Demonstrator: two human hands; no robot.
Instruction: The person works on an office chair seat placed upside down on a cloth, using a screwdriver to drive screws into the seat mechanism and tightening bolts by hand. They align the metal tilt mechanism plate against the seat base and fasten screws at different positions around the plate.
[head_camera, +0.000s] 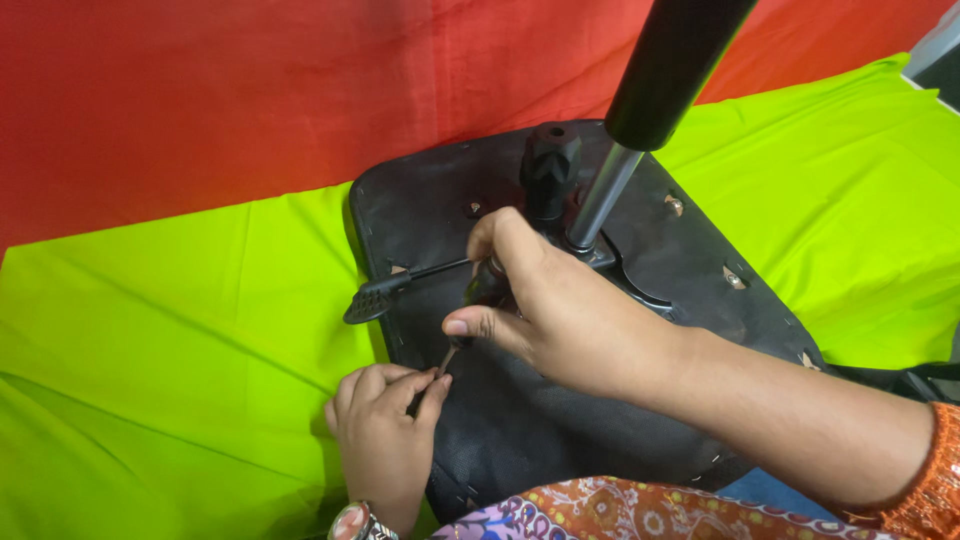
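While the right hand (545, 300) grips a screwdriver handle (487, 285), the left hand (385, 420) just below pinches its thin shaft (440, 365) between closed fingers. Both rest on an upturned black chair seat (600, 400), whose lever (385, 292) juts above the left hand, beside the gas cylinder (650, 100).

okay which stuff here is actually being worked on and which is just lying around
In use: screwdriver, right hand, left hand, upturned chair seat, gas-lift column.
Just there: lever paddle, green cloth, red cloth, wristwatch.
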